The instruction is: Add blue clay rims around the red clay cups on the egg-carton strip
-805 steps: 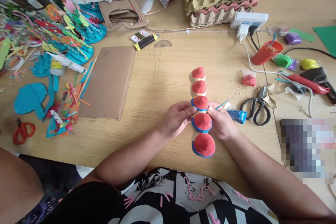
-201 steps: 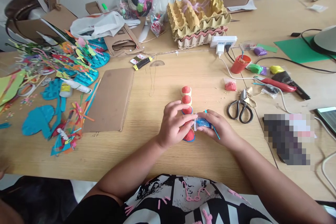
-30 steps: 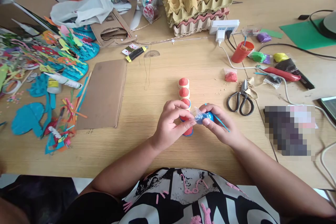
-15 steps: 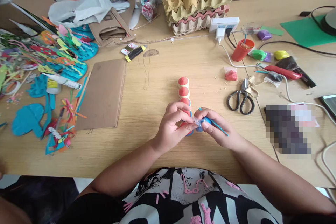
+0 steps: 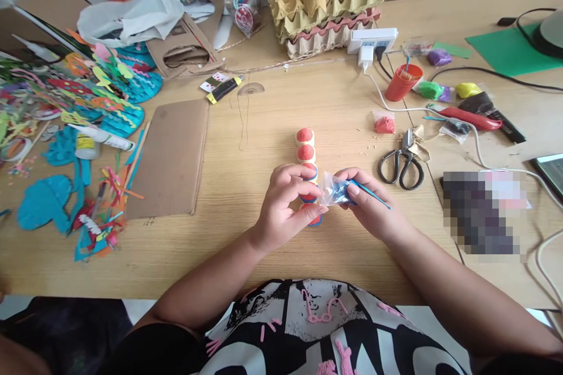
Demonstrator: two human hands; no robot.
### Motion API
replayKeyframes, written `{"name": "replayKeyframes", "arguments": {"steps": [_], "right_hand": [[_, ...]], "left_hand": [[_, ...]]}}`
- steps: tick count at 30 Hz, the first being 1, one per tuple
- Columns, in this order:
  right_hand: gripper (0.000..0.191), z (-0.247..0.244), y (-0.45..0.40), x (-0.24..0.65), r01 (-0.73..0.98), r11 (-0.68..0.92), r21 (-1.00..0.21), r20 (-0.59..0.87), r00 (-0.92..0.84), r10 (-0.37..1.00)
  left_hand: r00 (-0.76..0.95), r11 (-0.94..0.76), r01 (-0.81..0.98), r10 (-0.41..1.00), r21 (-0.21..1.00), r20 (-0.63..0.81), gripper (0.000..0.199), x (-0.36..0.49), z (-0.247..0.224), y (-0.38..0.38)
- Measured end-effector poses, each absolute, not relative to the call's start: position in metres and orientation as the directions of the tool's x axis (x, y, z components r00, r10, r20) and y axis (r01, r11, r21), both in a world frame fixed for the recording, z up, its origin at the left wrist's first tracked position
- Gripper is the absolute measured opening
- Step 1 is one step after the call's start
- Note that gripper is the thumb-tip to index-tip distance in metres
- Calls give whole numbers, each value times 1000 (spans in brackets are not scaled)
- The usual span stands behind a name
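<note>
A small clear plastic bag (image 5: 336, 190) with a blue lump like modelling clay in it is pinched in my right hand (image 5: 369, 202). The same hand keeps a thin blue stick tool (image 5: 373, 194) under its thumb, the tip pointing down to the right. My left hand (image 5: 285, 199) is beside the bag's left edge, fingers and thumb apart; the thumb tip is close to a lower corner, and I cannot tell whether it touches. Behind my left fingers runs a row of egg-carton cups (image 5: 305, 153) with red tops, the nearer ones blue-edged and partly hidden.
Black-handled scissors (image 5: 402, 161), a bag of red clay (image 5: 384, 122) and an orange cup (image 5: 403, 83) are to the right. A cardboard sheet (image 5: 169, 158) and colourful craft scraps (image 5: 105, 187) lie left. Egg trays (image 5: 325, 6) and a power strip (image 5: 373, 39) stand at the back.
The clear bag has opened out between my hands and shows more of its plastic. My left fingers have spread from their pinch on it, and the right hand has turned slightly.
</note>
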State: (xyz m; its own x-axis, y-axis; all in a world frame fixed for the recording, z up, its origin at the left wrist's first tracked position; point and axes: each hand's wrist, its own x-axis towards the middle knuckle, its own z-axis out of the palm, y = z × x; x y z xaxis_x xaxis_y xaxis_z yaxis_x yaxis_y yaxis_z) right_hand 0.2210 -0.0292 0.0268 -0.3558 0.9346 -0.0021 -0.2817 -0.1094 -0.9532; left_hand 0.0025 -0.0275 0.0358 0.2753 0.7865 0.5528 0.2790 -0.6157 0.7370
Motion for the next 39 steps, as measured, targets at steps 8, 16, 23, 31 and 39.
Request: {"name": "replayKeyframes", "arguments": {"steps": [8,16,23,31,39], "right_hand": [[17,41,-32,223,17,270,-963,249,-329,911],[23,36,-29,220,173,443,-880,362,-359,860],[22,36,-29,216,295,545,-785,425,-384,820],[16,31,-36,210,295,543,-786,440,-350,827],[14,31,-35,216,176,370,-912,329,-224,917]], "left_hand": [[167,-367,77,921,927,351,21,5,34,-34],[96,-282,253,959,925,266,12,9,45,-34],[104,-292,298,956,909,273,13,13,44,-38],[113,-221,218,973,951,201,18,19,37,-43],[66,-47,46,997,998,43,18,13,33,-34]]}}
